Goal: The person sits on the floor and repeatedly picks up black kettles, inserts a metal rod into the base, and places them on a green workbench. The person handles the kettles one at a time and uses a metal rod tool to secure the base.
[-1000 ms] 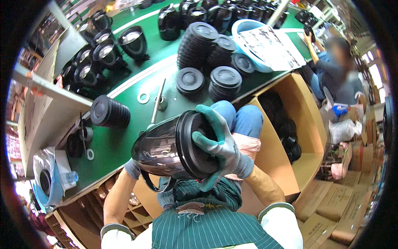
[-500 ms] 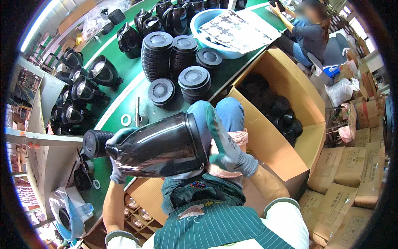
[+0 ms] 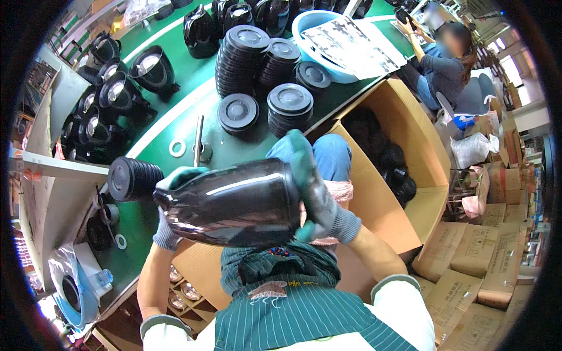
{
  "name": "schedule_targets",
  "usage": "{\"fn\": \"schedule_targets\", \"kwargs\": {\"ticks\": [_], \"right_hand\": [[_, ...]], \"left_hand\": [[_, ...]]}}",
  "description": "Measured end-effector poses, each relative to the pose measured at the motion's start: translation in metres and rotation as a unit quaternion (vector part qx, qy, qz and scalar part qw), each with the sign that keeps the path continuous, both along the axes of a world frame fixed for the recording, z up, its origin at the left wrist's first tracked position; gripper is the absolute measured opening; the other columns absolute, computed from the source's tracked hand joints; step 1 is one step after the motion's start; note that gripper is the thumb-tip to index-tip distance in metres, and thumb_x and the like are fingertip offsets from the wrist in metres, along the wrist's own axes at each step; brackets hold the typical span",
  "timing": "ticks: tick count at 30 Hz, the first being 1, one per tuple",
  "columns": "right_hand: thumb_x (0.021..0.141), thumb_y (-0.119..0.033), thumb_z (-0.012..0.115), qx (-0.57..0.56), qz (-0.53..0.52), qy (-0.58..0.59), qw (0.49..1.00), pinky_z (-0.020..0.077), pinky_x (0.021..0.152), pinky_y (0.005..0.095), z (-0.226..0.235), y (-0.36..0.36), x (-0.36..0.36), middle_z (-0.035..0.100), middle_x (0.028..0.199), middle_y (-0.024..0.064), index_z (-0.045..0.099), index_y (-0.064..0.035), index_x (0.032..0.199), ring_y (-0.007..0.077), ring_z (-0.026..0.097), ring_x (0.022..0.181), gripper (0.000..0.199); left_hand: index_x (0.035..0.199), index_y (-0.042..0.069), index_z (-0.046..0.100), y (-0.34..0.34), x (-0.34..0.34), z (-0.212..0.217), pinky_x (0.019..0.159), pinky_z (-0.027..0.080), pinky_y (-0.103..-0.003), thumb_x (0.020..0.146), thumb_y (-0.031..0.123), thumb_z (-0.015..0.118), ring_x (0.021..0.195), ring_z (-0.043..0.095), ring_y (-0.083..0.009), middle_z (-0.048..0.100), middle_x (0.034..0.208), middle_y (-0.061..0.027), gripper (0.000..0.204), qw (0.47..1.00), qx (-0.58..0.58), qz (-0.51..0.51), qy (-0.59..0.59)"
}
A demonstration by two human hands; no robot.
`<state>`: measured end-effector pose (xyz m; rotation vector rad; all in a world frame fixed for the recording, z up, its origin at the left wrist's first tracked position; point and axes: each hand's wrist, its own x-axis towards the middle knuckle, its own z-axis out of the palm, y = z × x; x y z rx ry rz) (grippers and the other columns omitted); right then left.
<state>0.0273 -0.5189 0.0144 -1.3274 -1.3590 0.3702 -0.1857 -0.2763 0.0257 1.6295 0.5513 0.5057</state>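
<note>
A glossy black jug body lies sideways across my lap, its narrow end to the left and wide end to the right. My left hand, in a grey and green glove, is wrapped round the narrow end. Against the wide end presses my right hand, gloved alike and slightly blurred, cupped over that end with its fingers pointing up. The jug's end face is hidden by this hand. Next to my left hand a stack of ribbed black round lids lies on its side on the green table.
More black lid stacks stand on the green table, near a metal rod and a white ring. Black jugs fill the left. An open carton holds black parts to my right. Another person sits beyond.
My right hand has moved in from beside the wide end and now presses on it. The view has shifted, and my left hand keeps its hold on the narrow end.
</note>
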Motion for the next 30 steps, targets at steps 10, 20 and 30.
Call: {"fn": "schedule_targets", "kwargs": {"ticks": [10, 20, 30], "right_hand": [[0.109, -0.039, 0.047, -0.123, 0.066, 0.353, 0.925, 0.0292, 0.123, 0.0383, -0.043, -0.007, -0.008, 0.035, 0.162, 0.0159, 0.024, -0.0014, 0.163, 0.0253, 0.038, 0.147, 0.07], [0.091, -0.067, 0.065, 0.007, 0.009, 0.305, 0.952, 0.0286, 0.125, 0.0433, 0.051, 0.015, -0.03, 0.016, 0.172, 0.0174, 0.012, -0.0115, 0.168, 0.0269, 0.026, 0.156, 0.109], [0.104, -0.014, 0.058, -0.011, -0.067, 0.155, 0.986, 0.0373, 0.122, 0.0412, -0.074, -0.024, 0.021, 0.038, 0.163, 0.0131, 0.029, -0.0081, 0.162, 0.0237, 0.043, 0.146, 0.064]], "left_hand": [[0.104, 0.001, 0.075, 0.006, -0.011, 0.024, 0.087, 0.059, -0.036, 0.084, 0.008, 0.072, 0.092, 0.075, -0.0234, 0.077, 0.099, -0.0143, 0.021, 0.953, 0.295, 0.047, -0.043], [0.107, -0.005, 0.073, -0.004, 0.001, 0.027, 0.09, 0.058, -0.034, 0.088, 0.01, 0.074, 0.093, 0.075, -0.0226, 0.077, 0.101, -0.0167, 0.025, 0.981, 0.151, 0.057, -0.11], [0.114, 0.002, 0.075, -0.021, 0.041, 0.064, 0.087, 0.059, -0.038, 0.076, 0.016, 0.08, 0.095, 0.077, -0.0317, 0.077, 0.106, -0.0171, 0.04, 0.875, 0.478, -0.039, -0.06]]}}
